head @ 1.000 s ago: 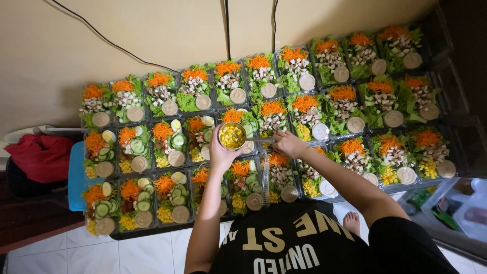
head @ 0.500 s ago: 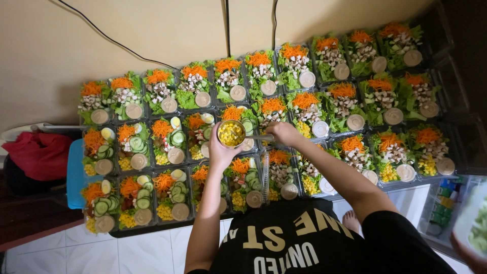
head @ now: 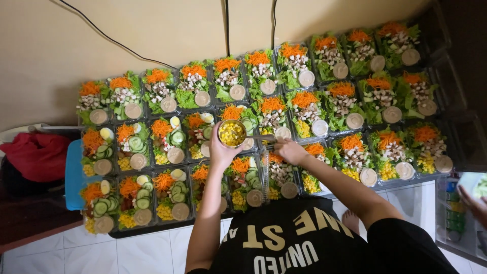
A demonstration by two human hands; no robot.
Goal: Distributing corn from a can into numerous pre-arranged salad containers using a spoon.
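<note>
While held upright, corn cup wrapped by left hand; spoon lying 3-to-9 o'clock, pinched by right hand.

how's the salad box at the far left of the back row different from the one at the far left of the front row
The back-row box shows chopped pale pieces beside its carrot; the front-row box shows cucumber slices, yellow corn and a pale egg-like piece instead. The back-row box sits by the wall; the front-row box sits at the near edge by the floor tiles. Both have shredded carrot and a small round sauce cup.
</note>
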